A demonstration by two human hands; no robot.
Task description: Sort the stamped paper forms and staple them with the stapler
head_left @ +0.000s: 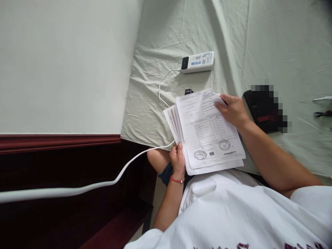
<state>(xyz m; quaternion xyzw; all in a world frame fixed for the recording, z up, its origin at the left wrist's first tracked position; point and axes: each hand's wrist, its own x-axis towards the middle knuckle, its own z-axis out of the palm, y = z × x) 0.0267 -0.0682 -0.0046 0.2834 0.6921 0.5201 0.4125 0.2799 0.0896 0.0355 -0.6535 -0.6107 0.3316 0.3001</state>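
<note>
A stack of printed papers (210, 131) lies across my lap and the edge of the cloth, its left-hand sheets fanned apart. The top sheet carries a table of text, two round stamps and a barcode. My left hand (178, 159), with a ring and a red bracelet at the wrist, grips the stack by its lower left edge. At the upper right corner, my right hand (232, 110) pinches the papers, its thumb on top. Part of a small black object (188, 91) shows just beyond the stack's top edge.
A white power bank (198, 62) lies on the wrinkled green cloth (160, 58). Its white cable (114, 181) passes behind the papers and runs off left. Right of my right hand is a black item (261, 110), partly pixelated. A dark red wooden edge (59, 142) borders the white surface at left.
</note>
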